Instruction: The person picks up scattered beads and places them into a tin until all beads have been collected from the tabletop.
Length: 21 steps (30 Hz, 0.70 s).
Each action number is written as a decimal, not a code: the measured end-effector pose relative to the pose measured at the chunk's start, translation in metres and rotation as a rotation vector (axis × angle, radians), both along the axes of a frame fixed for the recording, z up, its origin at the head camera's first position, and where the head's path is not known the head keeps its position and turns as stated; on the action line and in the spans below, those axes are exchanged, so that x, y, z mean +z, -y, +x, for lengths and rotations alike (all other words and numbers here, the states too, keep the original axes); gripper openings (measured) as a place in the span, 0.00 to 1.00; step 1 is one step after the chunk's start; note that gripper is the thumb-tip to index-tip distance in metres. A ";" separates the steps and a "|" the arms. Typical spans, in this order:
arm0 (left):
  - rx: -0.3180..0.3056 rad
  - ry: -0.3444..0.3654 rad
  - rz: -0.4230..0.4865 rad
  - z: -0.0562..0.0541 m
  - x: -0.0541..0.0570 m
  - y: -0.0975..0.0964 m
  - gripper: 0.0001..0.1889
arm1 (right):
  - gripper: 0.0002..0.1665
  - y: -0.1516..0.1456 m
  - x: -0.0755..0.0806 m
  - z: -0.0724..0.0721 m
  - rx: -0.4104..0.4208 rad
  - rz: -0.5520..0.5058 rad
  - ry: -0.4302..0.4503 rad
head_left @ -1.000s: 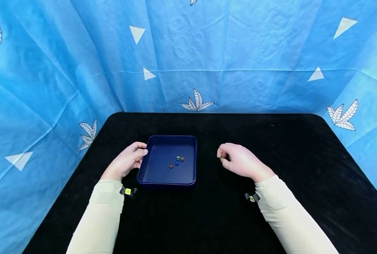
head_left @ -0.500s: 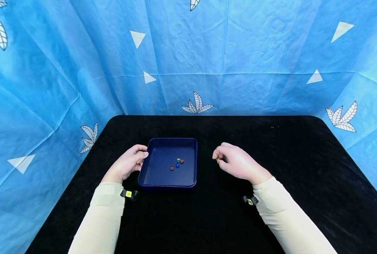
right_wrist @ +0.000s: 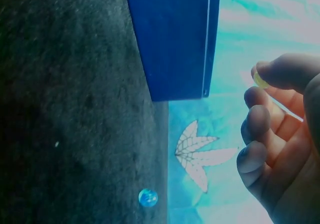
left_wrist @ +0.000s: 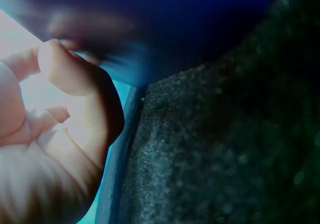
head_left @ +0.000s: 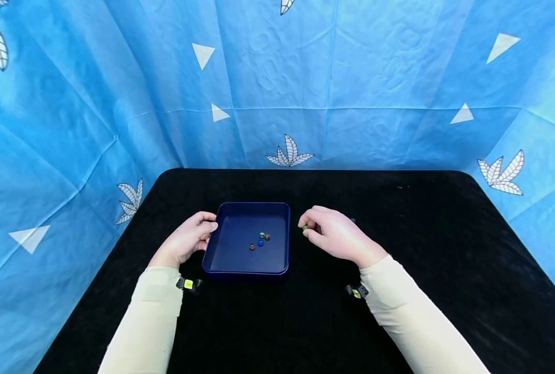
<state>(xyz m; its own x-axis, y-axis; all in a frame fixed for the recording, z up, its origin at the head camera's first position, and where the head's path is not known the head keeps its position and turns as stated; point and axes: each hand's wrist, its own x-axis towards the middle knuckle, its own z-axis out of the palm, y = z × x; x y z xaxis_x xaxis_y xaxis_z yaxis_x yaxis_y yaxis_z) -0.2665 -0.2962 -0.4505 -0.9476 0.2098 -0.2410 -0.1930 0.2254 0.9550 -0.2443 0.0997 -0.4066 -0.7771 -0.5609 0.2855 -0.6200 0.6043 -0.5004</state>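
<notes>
A shallow dark-blue tray (head_left: 230, 259) sits on the black table, with several small glass marbles on its floor: a green marble (head_left: 262, 235), a blue marble (head_left: 260, 243) and brown ones. My left hand (head_left: 186, 239) grips the tray's left wall, thumb at the rim; the hand's far fingers are partly hidden. Just off the tray's right side, my right hand (head_left: 335, 235) pinches a yellow-green marble (right_wrist: 260, 80) between thumb and forefinger, held above the table. Behind that hand, another blue marble (right_wrist: 148, 197) lies on the table.
Black cloth covers the table (head_left: 422, 249), which has rounded far corners. Blue patterned curtains (head_left: 277, 78) hang behind it and along the sides. Tiny pale specks (head_left: 401, 187) show on the cloth toward the back right.
My right hand has moved left toward the tray with the yellow-green marble, uncovering the blue marble on the table. My left hand and the tray stay in place.
</notes>
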 end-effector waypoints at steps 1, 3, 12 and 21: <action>0.000 -0.002 0.001 0.000 0.000 0.000 0.23 | 0.08 0.001 0.001 0.000 0.000 -0.002 -0.001; 0.001 -0.005 0.004 0.000 -0.001 0.000 0.23 | 0.08 0.004 0.002 0.000 0.003 -0.009 -0.001; -0.002 -0.003 0.003 0.002 -0.002 0.001 0.23 | 0.09 0.019 0.007 0.000 0.024 -0.021 -0.002; -0.003 -0.004 -0.003 0.002 0.001 0.000 0.22 | 0.09 0.036 0.013 -0.003 0.051 -0.004 -0.029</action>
<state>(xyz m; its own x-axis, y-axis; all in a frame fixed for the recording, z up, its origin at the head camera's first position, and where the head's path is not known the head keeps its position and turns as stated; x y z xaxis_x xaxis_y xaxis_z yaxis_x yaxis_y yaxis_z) -0.2647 -0.2960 -0.4493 -0.9481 0.2115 -0.2374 -0.1881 0.2287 0.9552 -0.2476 0.0632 -0.3939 -0.7392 -0.5980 0.3098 -0.6639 0.5697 -0.4844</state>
